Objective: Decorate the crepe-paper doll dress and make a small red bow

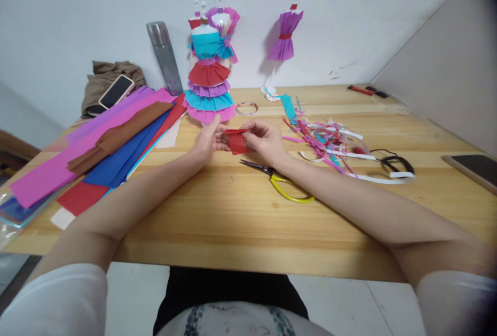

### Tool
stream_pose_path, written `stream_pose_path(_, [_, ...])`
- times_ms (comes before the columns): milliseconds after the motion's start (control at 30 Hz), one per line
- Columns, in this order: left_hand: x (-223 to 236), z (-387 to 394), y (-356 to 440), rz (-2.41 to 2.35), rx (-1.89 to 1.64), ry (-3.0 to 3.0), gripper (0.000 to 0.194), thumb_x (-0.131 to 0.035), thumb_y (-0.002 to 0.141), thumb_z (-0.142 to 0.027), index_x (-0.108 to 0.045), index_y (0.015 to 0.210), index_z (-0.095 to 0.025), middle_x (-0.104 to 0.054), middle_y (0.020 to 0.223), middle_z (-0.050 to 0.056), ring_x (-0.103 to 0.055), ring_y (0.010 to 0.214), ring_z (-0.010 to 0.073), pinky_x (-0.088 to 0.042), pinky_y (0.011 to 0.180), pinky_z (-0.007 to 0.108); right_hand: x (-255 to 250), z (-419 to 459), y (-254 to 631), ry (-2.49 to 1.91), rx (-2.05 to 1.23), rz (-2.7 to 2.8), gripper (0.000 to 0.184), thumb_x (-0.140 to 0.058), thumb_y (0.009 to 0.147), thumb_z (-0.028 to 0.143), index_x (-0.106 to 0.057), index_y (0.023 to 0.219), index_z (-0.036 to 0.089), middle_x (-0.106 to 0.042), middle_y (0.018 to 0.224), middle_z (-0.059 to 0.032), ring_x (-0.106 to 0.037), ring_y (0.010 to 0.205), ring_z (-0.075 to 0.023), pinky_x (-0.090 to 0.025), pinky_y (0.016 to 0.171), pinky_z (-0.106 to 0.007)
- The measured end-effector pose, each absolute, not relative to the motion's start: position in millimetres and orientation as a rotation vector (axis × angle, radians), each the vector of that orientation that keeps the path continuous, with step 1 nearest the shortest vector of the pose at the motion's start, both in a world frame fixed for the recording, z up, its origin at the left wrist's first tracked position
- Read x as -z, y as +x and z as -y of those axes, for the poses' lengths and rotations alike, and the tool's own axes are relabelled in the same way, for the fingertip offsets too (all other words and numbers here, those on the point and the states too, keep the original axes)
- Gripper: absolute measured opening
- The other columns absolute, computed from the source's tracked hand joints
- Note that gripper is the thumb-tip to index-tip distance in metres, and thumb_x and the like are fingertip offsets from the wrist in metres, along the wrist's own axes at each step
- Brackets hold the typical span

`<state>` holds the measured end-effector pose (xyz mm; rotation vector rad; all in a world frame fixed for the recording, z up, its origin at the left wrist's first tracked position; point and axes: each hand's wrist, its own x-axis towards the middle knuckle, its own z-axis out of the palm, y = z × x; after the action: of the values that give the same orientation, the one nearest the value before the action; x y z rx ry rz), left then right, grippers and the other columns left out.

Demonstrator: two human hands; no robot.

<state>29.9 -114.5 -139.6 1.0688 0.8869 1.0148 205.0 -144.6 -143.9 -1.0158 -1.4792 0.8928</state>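
Between my two hands is a small piece of red crepe paper [238, 144], held just above the table. My left hand [210, 142] grips its left edge, the fingers behind it and the thumb pointing up. My right hand [264, 139] pinches its upper right edge between thumb and fingers. Below my right hand lie scissors [289, 189] with yellow handles, blades partly apart and pointing left. Right behind my hands stands a small dress form [205, 74] in tiers of blue, red, purple and pink crepe paper. A roll of clear tape [247, 108] lies beside it.
Stacked coloured crepe sheets [97, 155], a phone [117, 91] and brown cloth [111, 74] fill the left. A grey bottle [165, 56] leans against the wall. A purple-dressed form [286, 38] stands behind paper scraps [330, 144]. Another phone [473, 168] lies far right.
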Motion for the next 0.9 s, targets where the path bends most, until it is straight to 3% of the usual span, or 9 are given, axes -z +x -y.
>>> stream_pose_path(100, [136.6,116.4,31.3,-0.882,-0.973,1.088,0.056,-0.066,0.092,-0.067,-0.064,0.071,-0.015,-0.072,0.073,0.010,-0.068,0.062,0.0192,-0.058,0.058,0.032,140.7,149.2,206.8,-1.025,-0.741,1.587,0.002,-0.068,0.075,0.027,-0.070,0.075,0.025,-0.073,0.079,-0.0028,-0.067,0.076,-0.0225,-0.056,0.078,-0.040])
stream_pose_path(233, [133.5,121.9,33.1,-0.862,-0.952,1.138,0.031,-0.074,0.091,-0.041,-0.067,0.077,-0.014,-0.074,0.077,0.009,-0.071,0.070,0.0207,-0.059,0.060,0.031,139.1,152.6,209.2,-1.034,-0.611,1.711,0.011,-0.065,0.075,0.019,-0.072,0.077,0.027,-0.076,0.085,-0.0039,-0.069,0.082,-0.0250,-0.056,0.085,-0.043])
stream_pose_path(333, [133.2,124.3,32.5,-0.844,-0.916,1.199,0.023,-0.073,0.088,-0.029,-0.065,0.073,-0.014,-0.069,0.070,0.005,-0.066,0.061,0.0171,-0.056,0.054,0.029,140.3,151.7,210.9,-1.020,-0.559,1.756,0.013,-0.066,0.075,0.017,-0.072,0.077,0.028,-0.076,0.087,-0.0045,-0.069,0.084,-0.0258,-0.055,0.088,-0.044])
stream_pose_path(467, [134.6,124.2,32.1,-0.841,-0.933,1.205,0.027,-0.075,0.084,-0.029,-0.059,0.067,-0.016,-0.063,0.063,0.003,-0.061,0.055,0.0150,-0.053,0.052,0.028,141.2,150.8,211.8,-1.023,-0.526,1.784,0.012,-0.066,0.074,0.019,-0.072,0.078,0.029,-0.076,0.088,-0.0046,-0.069,0.088,-0.0270,-0.055,0.091,-0.045])
stream_pose_path(667, [138.0,121.0,34.1,-0.878,-0.995,1.171,0.024,-0.072,0.088,-0.034,-0.066,0.074,-0.015,-0.070,0.072,0.006,-0.067,0.065,0.0171,-0.055,0.059,0.028,140.7,150.4,210.7,-1.027,-0.556,1.738,0.012,-0.063,0.075,0.023,-0.073,0.079,0.028,-0.078,0.086,-0.0036,-0.068,0.080,-0.0253,-0.056,0.085,-0.043])
stream_pose_path(900, [141.0,117.6,33.2,-0.868,-0.967,1.224,0.022,-0.078,0.077,-0.033,-0.065,0.066,-0.019,-0.066,0.067,0.004,-0.064,0.060,0.0171,-0.053,0.054,0.028,139.7,150.6,209.8,-1.053,-0.627,1.694,0.012,-0.065,0.075,0.021,-0.074,0.076,0.028,-0.078,0.085,-0.0025,-0.069,0.082,-0.0241,-0.057,0.087,-0.042])
